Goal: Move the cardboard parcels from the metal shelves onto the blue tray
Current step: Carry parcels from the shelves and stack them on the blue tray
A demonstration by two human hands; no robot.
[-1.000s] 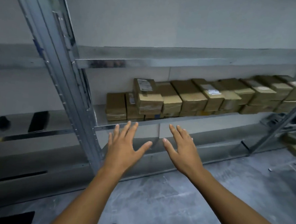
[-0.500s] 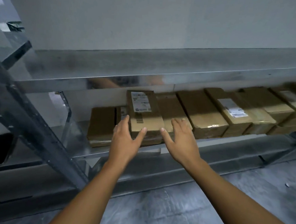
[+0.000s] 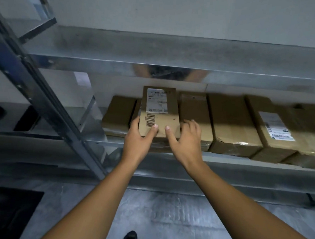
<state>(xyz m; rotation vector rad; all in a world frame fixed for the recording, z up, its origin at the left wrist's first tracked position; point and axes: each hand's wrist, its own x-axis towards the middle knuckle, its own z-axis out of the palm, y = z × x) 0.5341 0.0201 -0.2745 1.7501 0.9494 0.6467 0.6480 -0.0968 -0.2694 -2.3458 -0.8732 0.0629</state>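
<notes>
Labelled cardboard parcel sits on top of another box in the row on the metal shelf, second stack from the left end, white shipping label at its far end and a barcode sticker nearer the front edge. Left hand is on its front left corner: thumb lies across the top face near the barcode, fingers wrap down the left side, closed around the corner. Right hand is at the front right corner: thumb pressed on the top face, fingers spread and curled over the right edge, partly resting on the neighbouring brown parcel. Parcel looks flat, not lifted as far as can be told. Plain parcel to the left, touching or just beside. To the right more parcels in a row, one large plain, then one with a white label. Upper shelf overhangs, its front lip reflecting the arms. Slanted grey upright crosses left. Concrete floor below, black shoe tip at bottom edge, black mat lower left.
</notes>
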